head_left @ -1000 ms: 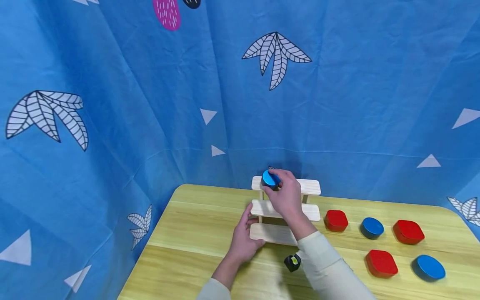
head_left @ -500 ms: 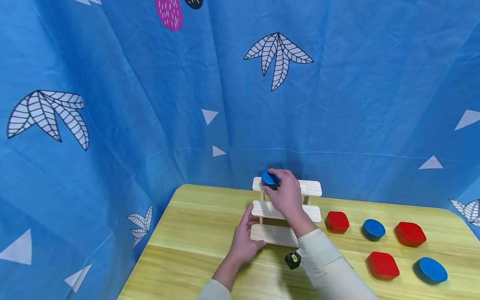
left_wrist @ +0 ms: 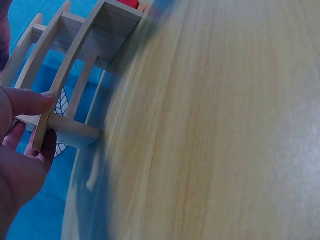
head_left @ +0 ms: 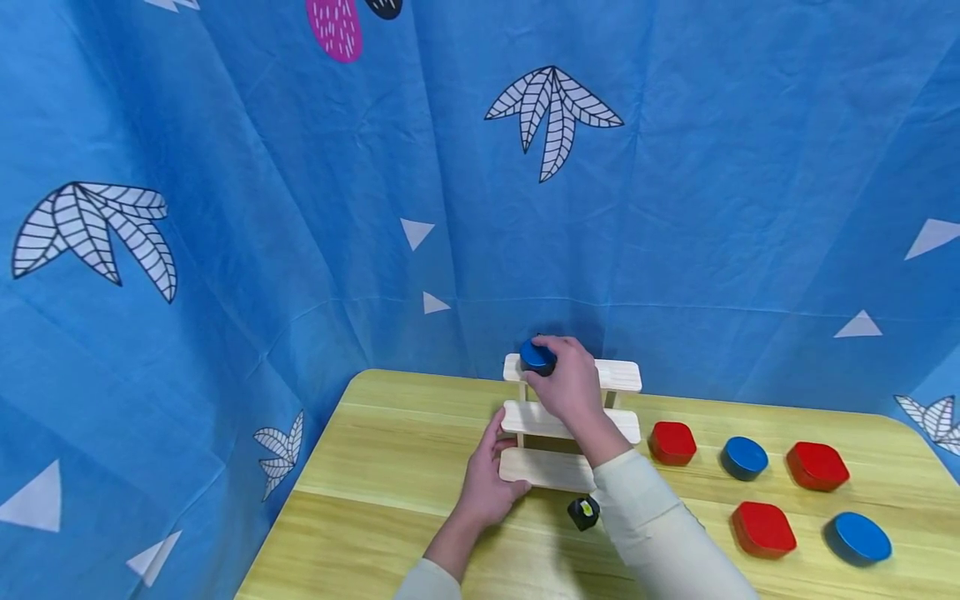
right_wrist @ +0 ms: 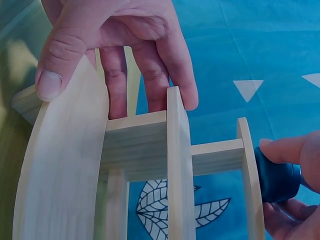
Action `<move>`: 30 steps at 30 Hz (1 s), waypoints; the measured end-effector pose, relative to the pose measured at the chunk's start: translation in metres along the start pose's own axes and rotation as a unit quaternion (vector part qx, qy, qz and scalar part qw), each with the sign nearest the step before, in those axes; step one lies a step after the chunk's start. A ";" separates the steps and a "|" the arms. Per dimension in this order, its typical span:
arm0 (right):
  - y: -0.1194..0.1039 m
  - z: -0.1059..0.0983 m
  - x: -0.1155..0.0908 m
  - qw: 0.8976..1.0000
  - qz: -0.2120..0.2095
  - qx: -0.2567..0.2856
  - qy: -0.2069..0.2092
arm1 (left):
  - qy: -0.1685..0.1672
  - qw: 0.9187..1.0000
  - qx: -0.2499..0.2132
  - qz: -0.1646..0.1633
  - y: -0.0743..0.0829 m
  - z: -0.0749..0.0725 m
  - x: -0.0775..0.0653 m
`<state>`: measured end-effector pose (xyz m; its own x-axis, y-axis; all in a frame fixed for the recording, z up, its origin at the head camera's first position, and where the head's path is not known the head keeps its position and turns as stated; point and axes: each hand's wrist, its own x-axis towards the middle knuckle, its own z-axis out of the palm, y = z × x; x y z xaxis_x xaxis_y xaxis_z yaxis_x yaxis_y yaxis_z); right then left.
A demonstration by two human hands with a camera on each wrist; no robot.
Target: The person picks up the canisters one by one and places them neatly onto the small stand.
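Note:
A three-tier wooden stand [head_left: 551, 469] is at the back of the table. My right hand [head_left: 567, 379] pinches a round blue tin [head_left: 536, 357] between thumb and fingers at the left end of the top shelf. In the right wrist view, the tin [right_wrist: 276, 177] sits right against the shelf's upper face. My left hand [head_left: 483, 483] grips the stand's left end. Its thumb lies over the lowest board and its fingers curl beneath, as the left wrist view shows on the stand [left_wrist: 75, 47]. The right forearm hides part of the lower shelves.
Right of the stand, several tins rest on the wooden table [head_left: 375, 450]: square red tins [head_left: 672, 442] and round blue tins [head_left: 744, 457]. A small black object [head_left: 583, 512] shows by the right sleeve. Patterned blue cloth [head_left: 510, 233] hangs behind.
My right hand has shifted the blue tin slightly left on the top shelf, and its lid looks darker, without the earlier glare. My left hand keeps its hold on the stand.

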<state>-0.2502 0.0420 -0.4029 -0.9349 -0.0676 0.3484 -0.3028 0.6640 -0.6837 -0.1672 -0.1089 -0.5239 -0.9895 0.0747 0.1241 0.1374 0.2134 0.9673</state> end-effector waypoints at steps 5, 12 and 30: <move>0.002 0.000 0.001 1.000 -0.009 0.005 -0.001 | -0.001 1.000 0.001 0.000 -0.001 -0.001 0.001; 0.005 0.000 -0.001 1.000 -0.002 0.021 -0.001 | -0.004 1.000 0.000 -0.005 0.000 -0.001 0.001; 0.013 -0.012 -0.015 0.996 0.006 0.086 0.007 | -0.008 0.998 -0.058 0.003 -0.003 0.001 0.003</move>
<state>-0.2376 0.0605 -0.4088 -0.9361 -0.0486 0.3483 -0.3201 0.5280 -0.7866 -0.1707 -0.1088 -0.5270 -0.9877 0.0912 0.1274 0.1362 0.0985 0.9858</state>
